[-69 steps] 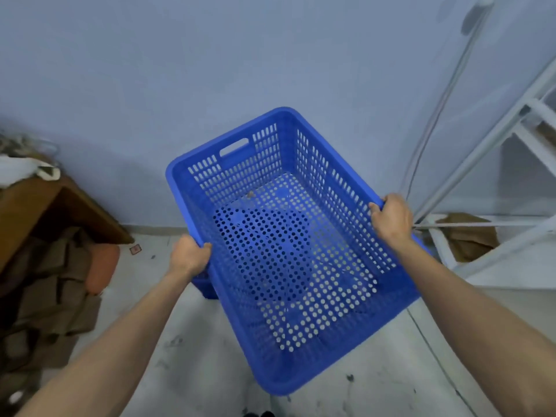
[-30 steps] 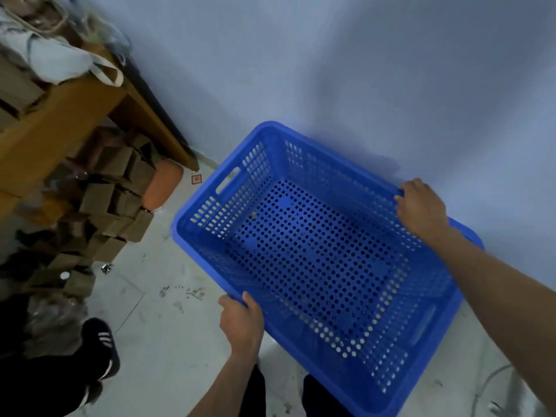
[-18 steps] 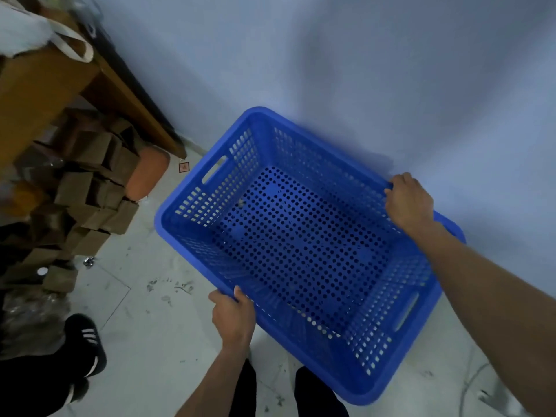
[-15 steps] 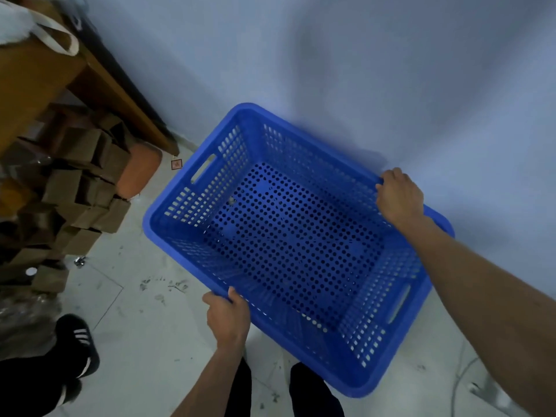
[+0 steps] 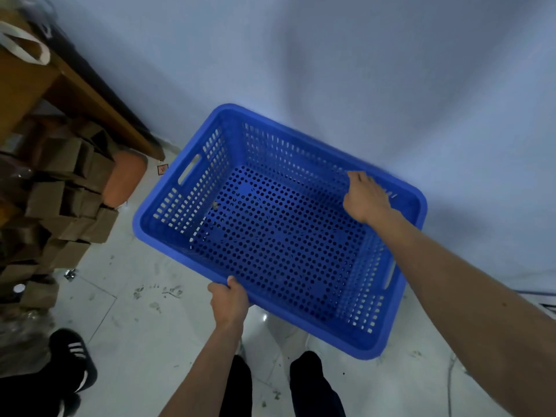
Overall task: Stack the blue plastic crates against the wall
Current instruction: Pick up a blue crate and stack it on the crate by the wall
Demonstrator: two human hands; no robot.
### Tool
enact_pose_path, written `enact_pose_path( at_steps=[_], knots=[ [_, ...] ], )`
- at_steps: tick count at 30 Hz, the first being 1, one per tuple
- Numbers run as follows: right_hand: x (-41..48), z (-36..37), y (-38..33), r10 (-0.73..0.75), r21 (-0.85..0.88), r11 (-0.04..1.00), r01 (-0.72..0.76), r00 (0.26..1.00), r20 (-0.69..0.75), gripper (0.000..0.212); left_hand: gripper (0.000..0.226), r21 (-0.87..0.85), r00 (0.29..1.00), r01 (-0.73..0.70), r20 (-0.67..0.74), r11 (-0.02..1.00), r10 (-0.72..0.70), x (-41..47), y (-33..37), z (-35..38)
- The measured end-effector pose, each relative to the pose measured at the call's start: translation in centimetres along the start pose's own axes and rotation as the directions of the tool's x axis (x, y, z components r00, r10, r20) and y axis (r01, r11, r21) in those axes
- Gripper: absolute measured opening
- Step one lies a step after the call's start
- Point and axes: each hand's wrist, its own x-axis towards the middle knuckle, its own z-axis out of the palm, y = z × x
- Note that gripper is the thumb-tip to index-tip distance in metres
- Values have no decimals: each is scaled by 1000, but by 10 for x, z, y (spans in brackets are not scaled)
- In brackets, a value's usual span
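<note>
Crate held by both long rims beside the wall

Head view: the blue crate (image 5: 279, 233) hangs level near the wall (image 5: 376, 70). Left hand (image 5: 230, 302) curls closed over its near rim; right hand (image 5: 365, 197) hooks the far rim, likely balancing it for lowering to the floor (image 5: 135, 335).

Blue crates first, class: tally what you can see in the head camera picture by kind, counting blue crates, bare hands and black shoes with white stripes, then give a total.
Blue crates: 1
Bare hands: 2, the left hand and the right hand, both on the crate's rim
Black shoes with white stripes: 1
Total: 4
</note>
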Motion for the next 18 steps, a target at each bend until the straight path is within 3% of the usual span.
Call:
enact_pose_path(
  at_steps=[4, 6, 8, 9, 10, 11, 13, 16, 18],
  knots=[
    [-60, 28, -33, -99, 141, 987, 82, 988, 117, 61, 27, -102, 987, 100, 140, 990, -85, -8, 13, -8],
    [-103, 51, -55, -192, 249, 958, 139, 960, 203, 72, 25, -62, 964, 142, 237, 988, -123, -9, 23, -19],
    [-146, 76, -76, -251, 318, 936, 147, 915, 316, 86, 29, 167, 939, 100, 310, 981, -148, -6, 33, -36],
    [-163, 88, -84, -264, 305, 940, 154, 895, 360, 88, 34, 360, 932, 8, 335, 933, -138, -4, 39, -46],
    [-176, 99, -89, -270, 268, 948, 173, 884, 381, 84, 41, 556, 931, -122, 351, 822, -99, 0, 45, -56],
    [-185, 109, -94, -273, 217, 955, 202, 887, 373, 72, 48, 714, 931, -264, 364, 648, -22, 6, 50, -64],
    [-194, 125, -98, -272, 124, 961, 246, 919, 287, 42, 53, 825, 867, -497, 460, 268, 191, 19, 59, -74],
    [-201, 138, -101, -236, 38, 972, 233, 953, 190, 30, 41, 677, 589, -732, 684, -74, 429, 33, 63, -83],
    [-206, 146, -100, -198, 29, 980, 196, 968, 154, 32, 38, 546, 389, -782, 804, -302, 449, 41, 59, -88]
  ],
)
